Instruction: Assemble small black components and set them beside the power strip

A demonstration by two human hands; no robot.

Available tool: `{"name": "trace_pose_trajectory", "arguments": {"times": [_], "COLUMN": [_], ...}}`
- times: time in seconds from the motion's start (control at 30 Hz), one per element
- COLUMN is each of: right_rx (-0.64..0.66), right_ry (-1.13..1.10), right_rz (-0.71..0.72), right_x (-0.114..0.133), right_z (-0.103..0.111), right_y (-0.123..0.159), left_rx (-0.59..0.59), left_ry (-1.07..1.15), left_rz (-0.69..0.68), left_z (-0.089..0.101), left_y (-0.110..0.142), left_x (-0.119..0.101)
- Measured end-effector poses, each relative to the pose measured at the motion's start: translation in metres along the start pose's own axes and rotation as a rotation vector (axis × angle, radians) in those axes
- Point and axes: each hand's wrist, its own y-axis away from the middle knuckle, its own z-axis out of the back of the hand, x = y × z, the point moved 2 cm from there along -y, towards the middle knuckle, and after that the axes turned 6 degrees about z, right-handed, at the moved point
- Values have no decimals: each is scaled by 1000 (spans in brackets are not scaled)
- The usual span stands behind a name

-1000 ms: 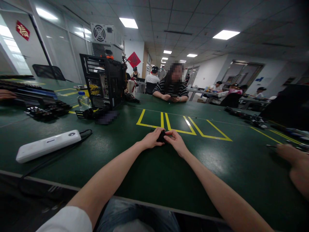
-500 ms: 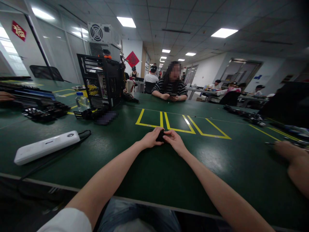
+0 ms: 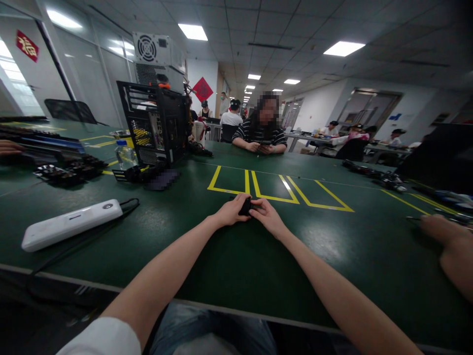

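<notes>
A small black part [image 3: 245,207] sits between my two hands, just in front of the yellow tape marks on the green table [image 3: 221,266]. My left hand [image 3: 233,210] is closed round its left side, with thumb and fingers on it. The fingertips of my right hand [image 3: 266,214] pinch at its right side. Most of the part is covered by my fingers, so its exact kind cannot be made out.
A white power strip [image 3: 72,224] with a black cable lies at left. Behind it stand a water bottle [image 3: 126,155] and an open black computer case [image 3: 158,125] topped by power supplies. A person [image 3: 260,130] sits opposite. Another person's hand [image 3: 443,231] is at right.
The view has shifted slightly. Both my hands stay on the black part, with only tiny finger movement. A standing person has come into sight in the far background.
</notes>
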Motion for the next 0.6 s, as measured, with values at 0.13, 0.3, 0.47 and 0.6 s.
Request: {"name": "trace_pose_trajectory", "arguments": {"times": [0.13,0.3,0.47,0.6], "right_rx": [-51,-56,-2,-17], "right_ry": [41,61,18,2], "right_rz": [3,-28,-14,-6], "right_x": [2,2,2,3], "right_z": [0,1,0,-2], "right_y": [-2,-3,0,1], "left_rx": [0,-7,14,9], "left_ry": [0,-11,-12,-8], "left_rz": [-15,-24,-24,-20], "left_z": [-2,-4,-1,0], "left_y": [-1,-2,-1,0], "left_x": [2,4,2,0]}}
